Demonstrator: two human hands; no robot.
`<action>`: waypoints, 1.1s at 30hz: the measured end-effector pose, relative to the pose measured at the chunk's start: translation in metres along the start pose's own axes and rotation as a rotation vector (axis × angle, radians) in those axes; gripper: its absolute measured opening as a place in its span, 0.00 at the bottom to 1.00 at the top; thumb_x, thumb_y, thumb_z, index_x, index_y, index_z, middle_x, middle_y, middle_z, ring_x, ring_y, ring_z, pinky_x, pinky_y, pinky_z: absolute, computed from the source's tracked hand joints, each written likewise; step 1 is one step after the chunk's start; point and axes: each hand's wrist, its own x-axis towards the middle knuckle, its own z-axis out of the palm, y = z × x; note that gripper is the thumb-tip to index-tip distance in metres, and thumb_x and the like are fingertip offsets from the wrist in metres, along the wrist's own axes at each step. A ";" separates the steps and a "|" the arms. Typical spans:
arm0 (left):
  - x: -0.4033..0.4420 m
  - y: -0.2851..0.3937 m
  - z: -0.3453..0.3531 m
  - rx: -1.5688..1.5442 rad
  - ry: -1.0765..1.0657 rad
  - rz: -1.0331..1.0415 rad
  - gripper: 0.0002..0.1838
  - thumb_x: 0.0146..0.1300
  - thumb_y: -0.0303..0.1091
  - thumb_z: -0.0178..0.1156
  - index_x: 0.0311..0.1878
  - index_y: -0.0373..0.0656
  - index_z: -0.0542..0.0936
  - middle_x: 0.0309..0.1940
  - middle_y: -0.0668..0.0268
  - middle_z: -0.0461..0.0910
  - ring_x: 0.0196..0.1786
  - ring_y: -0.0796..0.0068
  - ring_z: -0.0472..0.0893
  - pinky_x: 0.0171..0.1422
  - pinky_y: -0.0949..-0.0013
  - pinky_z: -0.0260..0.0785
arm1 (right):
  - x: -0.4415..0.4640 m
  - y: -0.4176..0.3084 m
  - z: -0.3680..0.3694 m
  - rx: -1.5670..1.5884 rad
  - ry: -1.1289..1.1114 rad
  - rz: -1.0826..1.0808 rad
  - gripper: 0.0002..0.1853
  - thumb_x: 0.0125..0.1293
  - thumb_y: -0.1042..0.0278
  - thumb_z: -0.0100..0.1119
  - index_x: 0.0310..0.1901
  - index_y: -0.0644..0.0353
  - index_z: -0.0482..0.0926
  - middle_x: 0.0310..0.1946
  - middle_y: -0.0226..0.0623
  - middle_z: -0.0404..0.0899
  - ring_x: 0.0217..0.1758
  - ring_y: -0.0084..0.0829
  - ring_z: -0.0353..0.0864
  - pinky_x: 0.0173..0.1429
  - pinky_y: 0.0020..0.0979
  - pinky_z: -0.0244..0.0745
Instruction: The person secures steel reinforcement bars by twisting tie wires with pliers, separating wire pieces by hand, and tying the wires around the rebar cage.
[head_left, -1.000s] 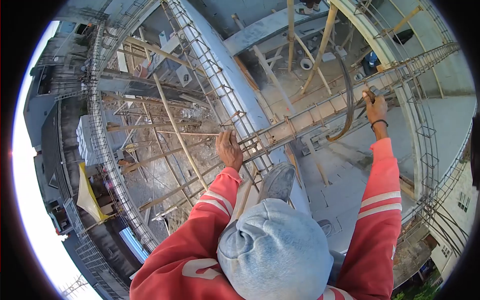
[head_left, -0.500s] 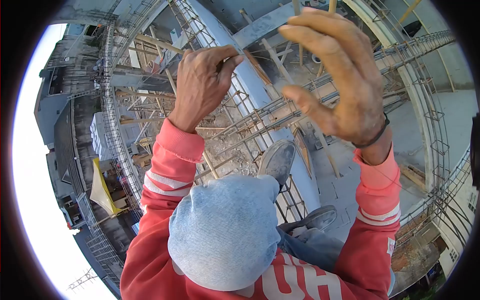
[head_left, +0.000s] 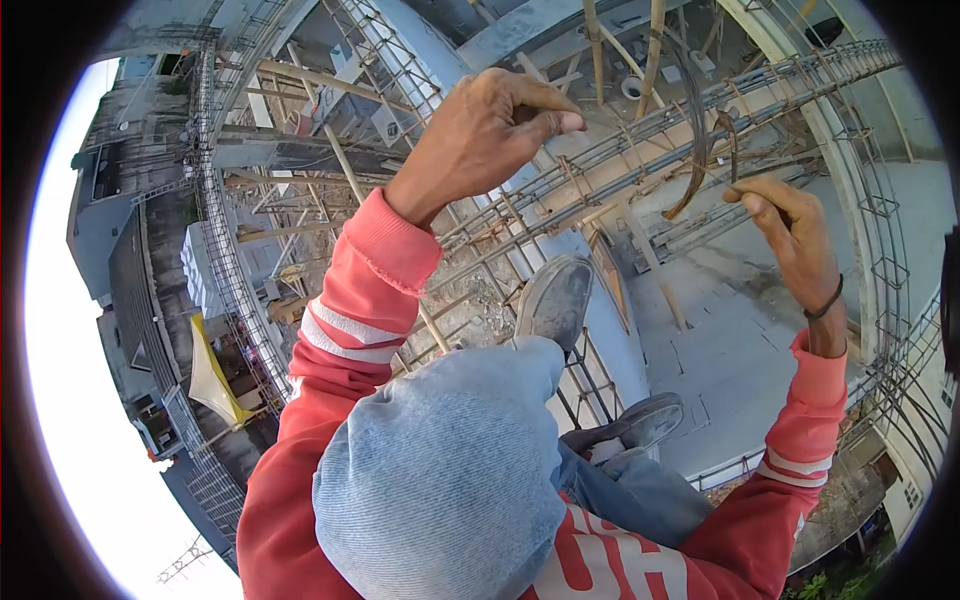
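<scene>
My left hand (head_left: 482, 140) is raised above the rebar cage, thumb and forefinger pressed together in a pinch. Whatever lies between those fingertips is too small to make out. At the right, the fingertips of my right hand (head_left: 797, 235) pinch the lower end of a bundle of thin tie wire (head_left: 697, 130), which hangs bent over the bars. Beneath both hands runs a long rebar cage (head_left: 590, 185) of parallel bars with stirrups, crossing over a pale concrete beam (head_left: 610, 330).
My bent knee (head_left: 440, 470) and a grey shoe (head_left: 555, 300) are over the beam, high above a rubble-strewn floor. Another rebar cage (head_left: 885, 235) curves along the right. Wooden props (head_left: 650, 50) stand behind, and roofs (head_left: 150, 320) lie below left.
My left hand has shifted right, still pinched. My right hand, open and raised before, has dropped down and right and closed on the tie wire, which now shows beside it.
</scene>
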 end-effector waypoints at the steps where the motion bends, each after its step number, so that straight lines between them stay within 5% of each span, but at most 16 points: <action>1: -0.001 0.000 -0.001 -0.062 -0.098 -0.044 0.18 0.72 0.47 0.62 0.44 0.41 0.89 0.32 0.64 0.85 0.32 0.74 0.77 0.40 0.66 0.69 | -0.003 0.006 0.000 -0.193 0.106 -0.203 0.12 0.75 0.67 0.57 0.48 0.68 0.83 0.32 0.40 0.85 0.33 0.33 0.81 0.41 0.29 0.76; 5: -0.004 -0.024 -0.012 -0.350 -0.299 -0.011 0.24 0.74 0.53 0.59 0.42 0.40 0.90 0.27 0.69 0.80 0.29 0.80 0.65 0.36 0.69 0.61 | -0.017 0.020 -0.032 -0.377 0.232 -0.283 0.09 0.73 0.73 0.59 0.49 0.67 0.83 0.40 0.44 0.87 0.40 0.38 0.86 0.46 0.29 0.78; 7: -0.009 -0.032 -0.020 -0.367 -0.292 -0.064 0.24 0.73 0.54 0.60 0.42 0.39 0.89 0.26 0.71 0.78 0.29 0.81 0.64 0.35 0.71 0.59 | -0.022 0.027 -0.050 -0.578 0.359 -0.421 0.09 0.70 0.79 0.60 0.49 0.67 0.83 0.43 0.45 0.87 0.43 0.41 0.88 0.49 0.31 0.80; 12: -0.015 -0.064 -0.018 -0.308 -0.200 -0.173 0.23 0.71 0.54 0.63 0.40 0.40 0.90 0.22 0.75 0.72 0.28 0.85 0.61 0.34 0.73 0.54 | -0.029 0.036 -0.055 -0.590 0.330 -0.378 0.09 0.67 0.81 0.61 0.48 0.65 0.83 0.42 0.45 0.86 0.43 0.43 0.87 0.48 0.34 0.81; 17: -0.005 -0.066 -0.019 -0.060 -0.123 -0.205 0.19 0.70 0.46 0.65 0.41 0.35 0.88 0.32 0.64 0.87 0.36 0.77 0.80 0.44 0.68 0.72 | -0.031 0.081 -0.050 -0.582 0.302 -0.267 0.09 0.65 0.81 0.62 0.46 0.64 0.83 0.40 0.46 0.84 0.41 0.47 0.85 0.44 0.36 0.79; 26: 0.039 -0.012 0.000 -0.021 0.011 0.073 0.15 0.69 0.41 0.65 0.43 0.37 0.88 0.32 0.61 0.85 0.31 0.70 0.78 0.39 0.66 0.70 | -0.047 0.123 -0.043 -0.432 0.151 0.118 0.05 0.70 0.78 0.56 0.44 0.65 0.79 0.32 0.44 0.80 0.32 0.41 0.81 0.40 0.35 0.77; 29: 0.049 0.002 0.006 -0.025 -0.006 0.076 0.13 0.68 0.38 0.66 0.42 0.37 0.88 0.32 0.59 0.84 0.30 0.67 0.79 0.38 0.64 0.71 | -0.055 0.107 -0.036 -0.235 0.115 0.216 0.11 0.71 0.73 0.59 0.53 0.62 0.78 0.33 0.42 0.81 0.34 0.37 0.83 0.43 0.37 0.79; 33: 0.047 0.023 0.046 -0.070 -0.032 0.233 0.10 0.65 0.34 0.67 0.38 0.37 0.87 0.30 0.58 0.83 0.31 0.59 0.81 0.36 0.60 0.72 | -0.042 0.057 0.002 -0.146 0.215 -0.001 0.25 0.71 0.65 0.62 0.66 0.58 0.69 0.36 0.42 0.83 0.38 0.38 0.84 0.49 0.38 0.79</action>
